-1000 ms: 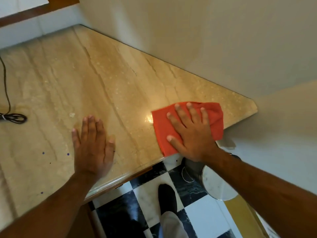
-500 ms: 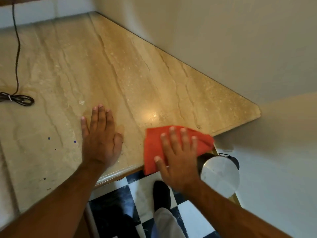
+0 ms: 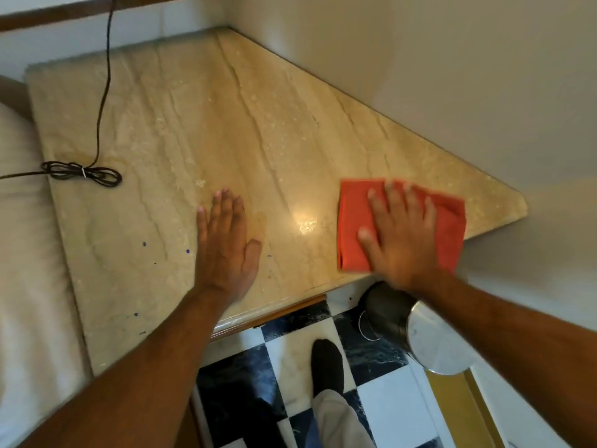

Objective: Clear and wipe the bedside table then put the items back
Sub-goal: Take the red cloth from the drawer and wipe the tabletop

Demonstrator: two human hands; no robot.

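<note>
Two flat hands, fingers splayed: rt on folded red cloth, lt on veined marble tabletop

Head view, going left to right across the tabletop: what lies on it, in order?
Coiled black cable → small blue specks → left hand, flat on the marble → bright glare spot → orange cloth under the right hand, near the table's right corner.
</note>
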